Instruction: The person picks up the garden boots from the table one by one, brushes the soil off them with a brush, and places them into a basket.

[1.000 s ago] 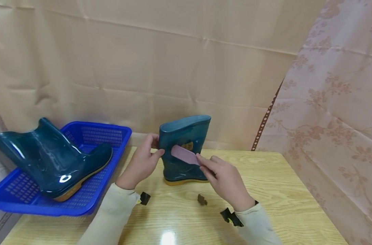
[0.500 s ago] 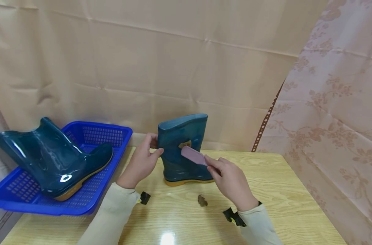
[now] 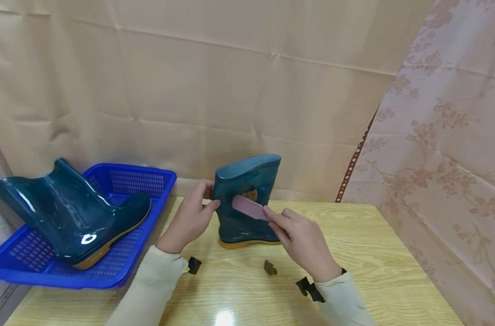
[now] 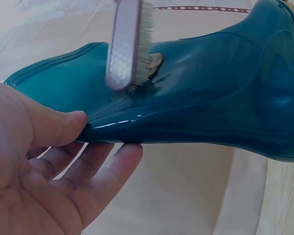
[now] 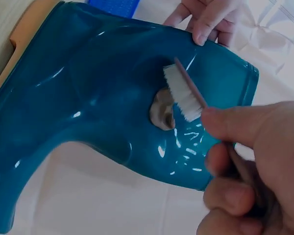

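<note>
Teal boot (image 3: 247, 199) with brown smear (image 5: 162, 111), pink white-bristled brush (image 3: 249, 208), blue basket (image 3: 129, 181), floral curtain (image 3: 447, 136)

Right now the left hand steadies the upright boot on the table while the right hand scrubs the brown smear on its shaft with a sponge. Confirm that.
One thing is off: the right hand holds a pink-backed brush with white bristles, not a sponge, as the right wrist view shows. The rest stands: the left hand holds the upright boot by its top edge on the table, and the bristles work at the brown smear.
</note>
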Tool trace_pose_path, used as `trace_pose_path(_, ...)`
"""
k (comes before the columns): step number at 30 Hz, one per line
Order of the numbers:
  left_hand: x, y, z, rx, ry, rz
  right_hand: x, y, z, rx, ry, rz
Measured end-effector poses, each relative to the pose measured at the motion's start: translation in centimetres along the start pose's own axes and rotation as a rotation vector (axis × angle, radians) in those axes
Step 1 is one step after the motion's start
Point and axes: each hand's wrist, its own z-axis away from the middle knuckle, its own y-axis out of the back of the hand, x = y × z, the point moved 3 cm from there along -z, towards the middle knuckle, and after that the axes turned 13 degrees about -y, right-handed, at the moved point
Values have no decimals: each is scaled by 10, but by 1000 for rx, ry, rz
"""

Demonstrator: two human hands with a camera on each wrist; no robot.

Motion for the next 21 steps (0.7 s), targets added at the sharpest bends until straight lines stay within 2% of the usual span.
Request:
trace_pose_path(7,2,-1,-2,3,22,0,8,3,2,-27,-169,43)
trace_pose_path(11,1,-1,-2,13,31,-1,9,5,1,-50,-209,44)
trace_pose_path(14,0,0,-2,21,29,0,6,5,0,-61,-153,37)
trace_pose_path(18,0,0,-1,18,15,-3,2,3,-1,-46,10,34)
trace_pose_path(21,2,0,0,7,5,-10,0,2,-1,-11,84,40)
